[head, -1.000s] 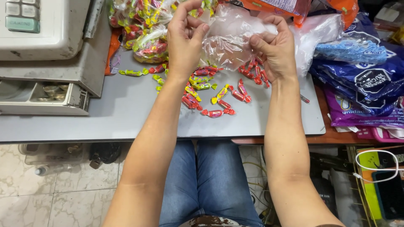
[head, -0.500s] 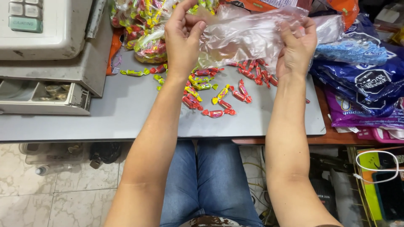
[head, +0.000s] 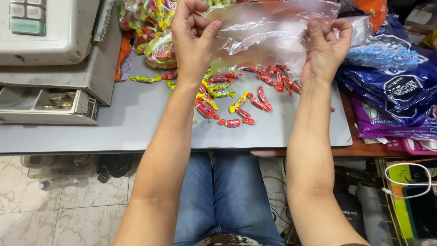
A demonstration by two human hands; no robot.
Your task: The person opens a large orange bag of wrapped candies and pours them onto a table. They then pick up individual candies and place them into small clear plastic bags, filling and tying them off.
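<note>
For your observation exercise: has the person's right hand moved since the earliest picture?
Yes. The right hand has risen off the red candies on the grey table and shifted rightward, stretching the clear plastic bag wider.

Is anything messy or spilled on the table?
Yes. Small wrapped candies, red and yellow, lie scattered loose on the grey tabletop below the clear plastic bag held up by the left hand and right hand.

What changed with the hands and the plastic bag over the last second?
The right hand rose off the red candies and drew the clear plastic bag out wide and taut, above the table. The left hand kept its grip on the bag's other edge. The candies and cash register stayed put.
</note>
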